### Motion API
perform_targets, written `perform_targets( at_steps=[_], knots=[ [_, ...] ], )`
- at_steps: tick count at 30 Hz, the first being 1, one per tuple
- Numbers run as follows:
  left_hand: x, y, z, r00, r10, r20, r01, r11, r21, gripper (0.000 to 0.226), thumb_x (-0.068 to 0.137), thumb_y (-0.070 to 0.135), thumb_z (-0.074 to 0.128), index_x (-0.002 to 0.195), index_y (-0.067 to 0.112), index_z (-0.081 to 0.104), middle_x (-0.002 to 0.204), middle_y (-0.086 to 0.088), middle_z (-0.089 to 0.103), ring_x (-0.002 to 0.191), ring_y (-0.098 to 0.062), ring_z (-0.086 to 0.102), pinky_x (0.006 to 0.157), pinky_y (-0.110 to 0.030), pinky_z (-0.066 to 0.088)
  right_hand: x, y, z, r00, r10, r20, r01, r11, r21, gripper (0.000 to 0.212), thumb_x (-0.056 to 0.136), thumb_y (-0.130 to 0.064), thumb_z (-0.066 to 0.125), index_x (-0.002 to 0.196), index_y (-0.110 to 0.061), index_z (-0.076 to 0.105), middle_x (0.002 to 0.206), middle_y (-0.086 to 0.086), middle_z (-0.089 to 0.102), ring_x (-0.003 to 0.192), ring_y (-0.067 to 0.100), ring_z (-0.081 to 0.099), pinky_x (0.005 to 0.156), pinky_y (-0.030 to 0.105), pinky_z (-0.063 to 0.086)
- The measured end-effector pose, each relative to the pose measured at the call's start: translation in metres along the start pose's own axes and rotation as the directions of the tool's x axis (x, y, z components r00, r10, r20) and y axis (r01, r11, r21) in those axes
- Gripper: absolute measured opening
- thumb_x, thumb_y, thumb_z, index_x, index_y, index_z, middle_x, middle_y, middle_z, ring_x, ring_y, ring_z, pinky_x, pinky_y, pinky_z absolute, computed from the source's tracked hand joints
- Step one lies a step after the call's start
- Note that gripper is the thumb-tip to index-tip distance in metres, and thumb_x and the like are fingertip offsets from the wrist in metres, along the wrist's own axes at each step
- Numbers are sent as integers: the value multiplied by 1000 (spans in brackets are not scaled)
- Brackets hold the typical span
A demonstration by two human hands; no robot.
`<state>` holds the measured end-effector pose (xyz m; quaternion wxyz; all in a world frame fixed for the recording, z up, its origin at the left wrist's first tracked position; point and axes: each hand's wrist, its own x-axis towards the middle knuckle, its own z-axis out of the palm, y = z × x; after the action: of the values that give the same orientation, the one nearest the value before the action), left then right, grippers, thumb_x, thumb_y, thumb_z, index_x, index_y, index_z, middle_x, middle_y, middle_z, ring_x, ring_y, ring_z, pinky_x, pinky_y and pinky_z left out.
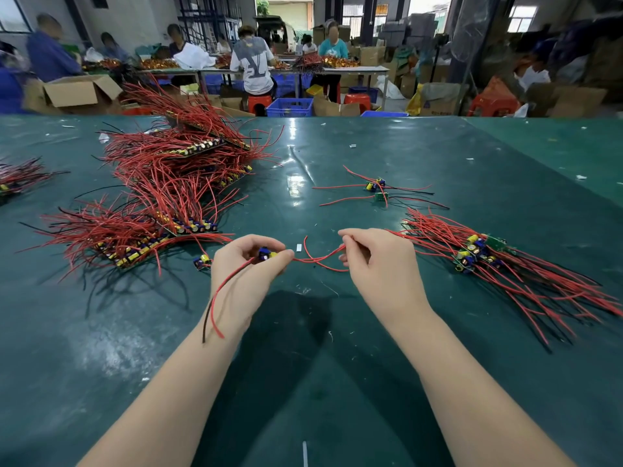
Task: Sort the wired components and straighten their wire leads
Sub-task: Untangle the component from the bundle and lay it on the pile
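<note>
The left hand (247, 264) is pinching a small component (266, 255) between thumb and fingertips, holding it just above the table (337, 332) near the middle of its near edge. Holding the body this way is giving the other hand something fixed to pull against. The right hand (374, 261) is pinching the red leads (320, 259) that run out of the component's right side; they are sagging in a loose curve between the two hands, so they are not yet pulled straight. A red and a black lead (215, 305) are hanging free from the component's other side, draping over the left wrist.

Just beside the left hand, a single loose component (202, 261) is lying on the table. Toward the right edge, a pile (499, 267) is lying with its leads fanned one way, probably the finished pieces, kept close to the right hand for dropping off. Toward the left and far-left side, a big heap (168, 183) of tangled pieces is probably waiting as the supply. A few strays (377, 190) are lying apart past the hands, toward the middle of the table.
</note>
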<state>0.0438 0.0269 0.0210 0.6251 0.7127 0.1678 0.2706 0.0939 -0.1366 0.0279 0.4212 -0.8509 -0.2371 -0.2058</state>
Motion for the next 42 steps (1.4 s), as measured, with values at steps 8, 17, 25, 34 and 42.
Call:
perform_targets(
  at_steps=[8, 17, 25, 34, 42],
  knots=[
    [3, -2, -4, 985, 118, -127, -99, 983, 152, 13, 72, 10, 79, 68, 20, 71, 68, -16, 68, 67, -35, 65, 68, -38, 54, -2, -13, 1, 960, 236, 150, -279, 773, 570, 22, 95, -2, 54, 87, -13, 71, 72, 5, 71, 65, 15, 72, 63, 23, 58],
    [4, 3, 2, 933, -335, 130, 346, 741, -575, 21, 80, -5, 69, 64, 9, 69, 62, -1, 68, 54, -3, 63, 51, -10, 48, 6, -13, -11, 658, 492, 571, -579, -155, 801, 15, 94, 1, 52, 89, 6, 65, 67, 13, 71, 59, 15, 70, 51, 17, 54],
    [3, -4, 5, 977, -206, -61, 164, 898, -407, 20, 77, -6, 73, 68, 9, 64, 54, 4, 62, 51, -7, 59, 53, -14, 49, 3, -14, -5, 617, 555, 558, -591, -142, 794, 12, 92, 4, 53, 91, 9, 63, 67, 17, 71, 57, 18, 71, 49, 19, 54],
    [3, -8, 1, 987, 97, -130, -90, 994, 55, 20, 72, 7, 79, 66, 21, 67, 52, 5, 60, 52, -12, 58, 62, -28, 50, -2, -25, -7, 781, 413, 467, -550, 103, 829, 18, 96, 0, 50, 91, 4, 67, 73, 14, 72, 66, 16, 71, 59, 18, 55],
    [2, -8, 3, 999, -3, -43, 0, 997, -74, 12, 75, 12, 80, 70, 19, 71, 58, 3, 66, 57, -9, 63, 67, -23, 53, 3, -21, -14, 811, 443, 381, -484, 144, 863, 18, 96, -2, 52, 89, 1, 68, 73, 12, 73, 66, 16, 71, 60, 18, 55]
  ],
)
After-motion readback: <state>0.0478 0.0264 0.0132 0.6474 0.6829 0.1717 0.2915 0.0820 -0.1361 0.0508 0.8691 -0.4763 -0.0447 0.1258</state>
